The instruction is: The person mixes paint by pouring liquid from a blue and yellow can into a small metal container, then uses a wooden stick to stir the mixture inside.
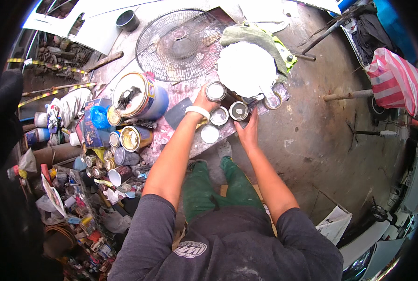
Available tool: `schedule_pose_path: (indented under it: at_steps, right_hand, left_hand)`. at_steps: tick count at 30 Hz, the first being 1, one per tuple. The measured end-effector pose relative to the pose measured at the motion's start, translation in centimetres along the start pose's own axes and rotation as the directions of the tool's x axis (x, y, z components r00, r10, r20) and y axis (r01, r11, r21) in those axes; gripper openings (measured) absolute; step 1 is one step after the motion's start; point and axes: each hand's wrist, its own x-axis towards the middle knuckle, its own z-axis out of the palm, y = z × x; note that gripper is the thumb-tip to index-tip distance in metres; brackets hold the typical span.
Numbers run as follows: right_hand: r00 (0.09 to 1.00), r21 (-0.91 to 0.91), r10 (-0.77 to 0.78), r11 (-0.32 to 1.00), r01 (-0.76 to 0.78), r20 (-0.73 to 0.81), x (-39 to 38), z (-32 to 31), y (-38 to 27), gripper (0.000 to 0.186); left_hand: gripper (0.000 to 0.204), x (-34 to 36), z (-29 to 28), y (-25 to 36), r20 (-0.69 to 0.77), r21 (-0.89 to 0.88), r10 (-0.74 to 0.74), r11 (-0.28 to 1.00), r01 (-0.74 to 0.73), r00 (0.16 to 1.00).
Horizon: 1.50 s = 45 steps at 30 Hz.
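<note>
- Four small cans (210, 134) cluster near the edge of a paint-stained table (178, 93)
- My left hand (202, 101) grips one, my right hand (249, 129) wraps around another
- One fan grille (179, 44) lies farther back
- Concrete floor (307, 122) spreads to my right

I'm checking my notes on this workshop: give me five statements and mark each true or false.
1. The left hand is at a small can. True.
2. The right hand is far from any can. False: it is at a second can.
3. A white band circles the left wrist. True.
4. The round wire grille lies nearer the person than both cans. False: it lies beyond them.
5. The trousers are red. False: they are green.
</note>
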Motion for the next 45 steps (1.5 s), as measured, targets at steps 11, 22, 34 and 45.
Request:
schedule_pose_path:
  at_steps: [11, 22, 34, 45]
  right_hand:
    - [0.99, 0.005, 0.06, 0.998, -0.061, 0.13, -7.1, -4.7, -0.5, 0.093]
    - [0.137, -0.318, 0.477, 0.747, -0.584, 0.868, -14.1, -10.7, 1.7, 0.068]
    - [-0.114, -0.092, 0.238, 0.709, 0.699, 0.965, -9.3, 4.7, -10.3, 0.08]
    - [-0.474, -0.101, 0.494, 0.762, 0.64, 0.729, -26.5, 13.9, -22.9, 0.056]
  left_hand:
    - [0.089, -1.2, -2.1, -0.3, 0.1, 0.146, -0.11, 0.985, 0.095, 0.989]
    - [0.092, -29.9, -4.0, -4.2, 0.222, 0.295, -0.261, 0.936, 0.19, 0.94]
    - [0.12, -55.9, -0.6, -4.7, 0.061, -0.463, -0.933, 0.289, 0.838, 0.356]
    - [0.115, -66.3, 4.3, -15.4, 0.139, -0.814, -0.964, 0.02, 0.581, 0.227]
